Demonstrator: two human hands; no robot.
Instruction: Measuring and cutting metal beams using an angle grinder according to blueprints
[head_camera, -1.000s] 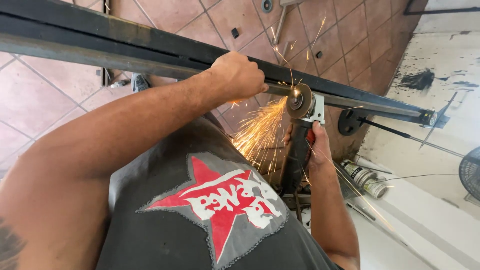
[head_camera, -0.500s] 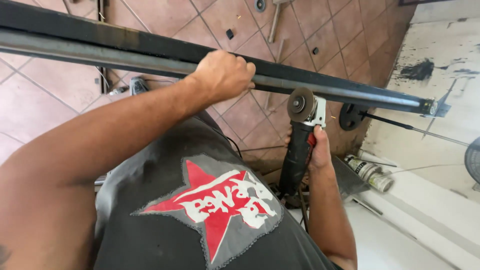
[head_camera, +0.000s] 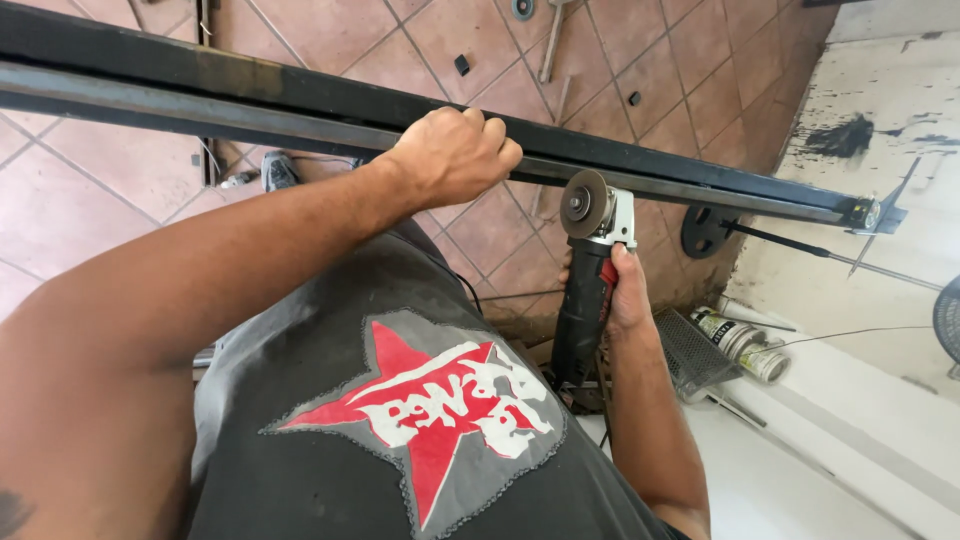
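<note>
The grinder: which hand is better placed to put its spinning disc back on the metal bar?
Probably the right hand. It already grips the angle grinder, whose disc sits just below the long metal bar. The left hand is wrapped over the bar, seemingly steadying it, and holds no tool.

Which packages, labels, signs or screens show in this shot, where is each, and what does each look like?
Spray cans: two cylinders lying on the floor at right, beside a mesh tray; pale printed wraps, dark and green patches.
Shirt print: on the grey shirt, bottom centre; red star with white lettering.
Grinder: in the right hand; black body with a red patch.
No signs or screens.
</note>
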